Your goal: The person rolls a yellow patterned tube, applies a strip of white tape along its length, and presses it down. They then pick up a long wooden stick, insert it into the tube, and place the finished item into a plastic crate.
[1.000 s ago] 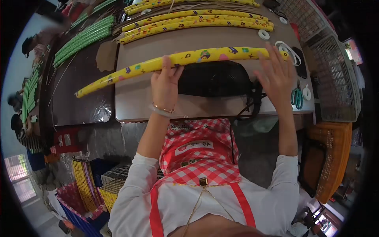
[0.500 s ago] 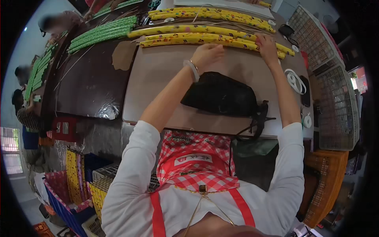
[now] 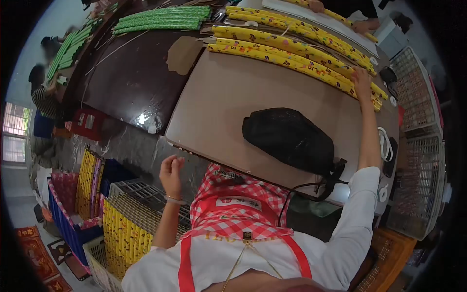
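Observation:
Yellow rolls with a coloured pattern (image 3: 287, 61) lie side by side on the far part of the brown table. My right hand (image 3: 362, 83) is on them near their right ends, its fingers curled over a roll. My left hand (image 3: 171, 171) is held in the air off the table's near left edge, with a bracelet at its wrist. Its fingers are loosely curled closed, and nothing shows in them. Below it stands a crate (image 3: 96, 260) with several yellow patterned rolls (image 3: 124, 238). A black mesh bag (image 3: 289, 138) with a strap lies on the table between my arms.
Green rolls (image 3: 163, 19) lie on the dark table at the left. A phone (image 3: 390, 156), white tape rolls (image 3: 383, 194) and wire baskets (image 3: 416, 180) are at the right. Another person's hands (image 3: 361, 27) hold a yellow roll across the table. A blue bin (image 3: 68, 243) stands lower left.
My left hand has come back from above the table to its near left side, over the crate. My right hand stays at the rolls' right ends. The view has shifted left.

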`<state>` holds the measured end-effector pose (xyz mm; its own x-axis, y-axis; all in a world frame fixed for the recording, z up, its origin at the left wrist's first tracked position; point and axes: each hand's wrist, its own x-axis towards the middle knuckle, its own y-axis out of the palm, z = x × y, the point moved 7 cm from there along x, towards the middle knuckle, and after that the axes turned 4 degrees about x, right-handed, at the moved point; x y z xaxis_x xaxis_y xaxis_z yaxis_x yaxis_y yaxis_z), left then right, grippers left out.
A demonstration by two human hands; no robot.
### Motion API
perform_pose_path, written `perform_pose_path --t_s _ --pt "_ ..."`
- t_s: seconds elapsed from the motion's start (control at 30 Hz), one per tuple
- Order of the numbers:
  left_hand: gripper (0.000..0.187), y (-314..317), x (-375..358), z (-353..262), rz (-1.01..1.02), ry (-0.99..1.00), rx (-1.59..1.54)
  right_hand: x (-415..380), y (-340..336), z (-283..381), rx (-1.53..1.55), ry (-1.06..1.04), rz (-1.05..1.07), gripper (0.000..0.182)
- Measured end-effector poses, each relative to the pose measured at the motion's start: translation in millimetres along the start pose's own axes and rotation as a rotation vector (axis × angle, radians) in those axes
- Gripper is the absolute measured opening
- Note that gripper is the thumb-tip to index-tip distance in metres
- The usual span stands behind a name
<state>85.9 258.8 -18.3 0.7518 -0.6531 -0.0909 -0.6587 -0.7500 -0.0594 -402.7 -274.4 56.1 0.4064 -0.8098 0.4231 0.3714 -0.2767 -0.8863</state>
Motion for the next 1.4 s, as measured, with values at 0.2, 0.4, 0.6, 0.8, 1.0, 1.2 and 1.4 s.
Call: perform_pose_path --t_s 0.2,0.4,0.6,0.8,1.0,1.2,1.4 --pt "0.017 -86.2 -52.6 78.5 -0.209 -0.132 0.047 4.3 22.6 -14.2 0.05 0.125 0.227 0.036" --pt "0.021 -107.1 -87.7 136.0 -0.242 -0.446 0.138 7.8 -0.7 31.1 -0.202 0.046 0.129 0.035" --pt "0.016 -45.8 -53.9 85.9 -0.114 -0.035 0.267 16.2 -1.3 237.7 0.061 -0.618 -0.076 0.023" --pt "0.016 -35.5 -51.8 107.0 0.04 -0.183 0.199 41.1 63.5 332.3 0.061 -0.741 0.046 0.038" --pt "0.014 -64.9 -83.5 134.1 -0.089 -0.321 0.078 50.7 95.8 349.6 0.046 -0.824 -0.064 0.035" --pt "0.017 -62.7 -73.7 142.3 -0.104 -0.4 0.048 46.7 100.6 355.6 -0.089 -0.903 -0.133 0.037" --pt "0.02 -49.2 -52.0 134.4 -0.067 -0.39 0.034 45.9 102.1 352.9 -0.1 -0.981 -0.219 0.036"
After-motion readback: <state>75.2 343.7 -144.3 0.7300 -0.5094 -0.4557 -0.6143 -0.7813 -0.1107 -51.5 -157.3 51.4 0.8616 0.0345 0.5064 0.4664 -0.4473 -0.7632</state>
